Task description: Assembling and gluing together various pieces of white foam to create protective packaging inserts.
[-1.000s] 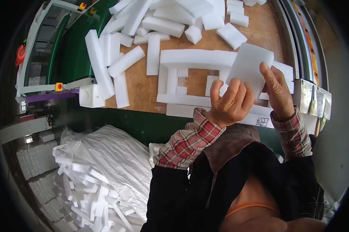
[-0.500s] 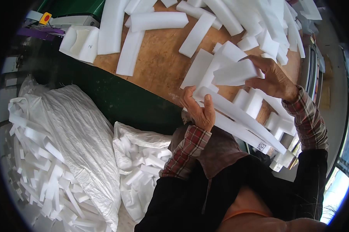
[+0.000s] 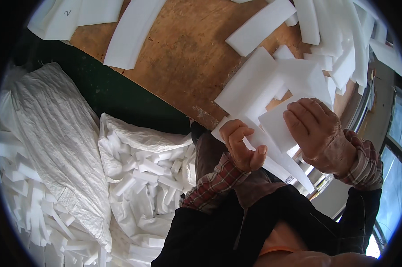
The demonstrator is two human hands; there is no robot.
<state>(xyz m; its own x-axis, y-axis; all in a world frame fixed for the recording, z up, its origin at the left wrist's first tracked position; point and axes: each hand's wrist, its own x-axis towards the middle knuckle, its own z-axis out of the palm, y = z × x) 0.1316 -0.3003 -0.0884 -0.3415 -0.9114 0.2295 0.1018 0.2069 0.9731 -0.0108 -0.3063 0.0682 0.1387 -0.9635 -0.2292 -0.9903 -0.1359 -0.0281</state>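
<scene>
My right hand grips a white foam block. Its fingers are over the block's near side, and the thumb is hidden. To its left, my left hand is loosely curled, with the thumb apart from the fingers and nothing visible held. Behind and below both hands a long white foam strip slants toward my lap; whether the left hand touches it is unclear. Just beyond the hands, a wide foam block lies on the brown wooden table, beside another pale foam piece.
Loose foam bars are spread over the table, and several long ones are heaped at the far right. A large white woven sack and a smaller sack, both with foam offcuts, stand at left below the dark green table side.
The view has shifted, so the table and sacks sit differently. My right hand has come nearer to me with its block and turned over it. My left hand's fingers have curled more.
</scene>
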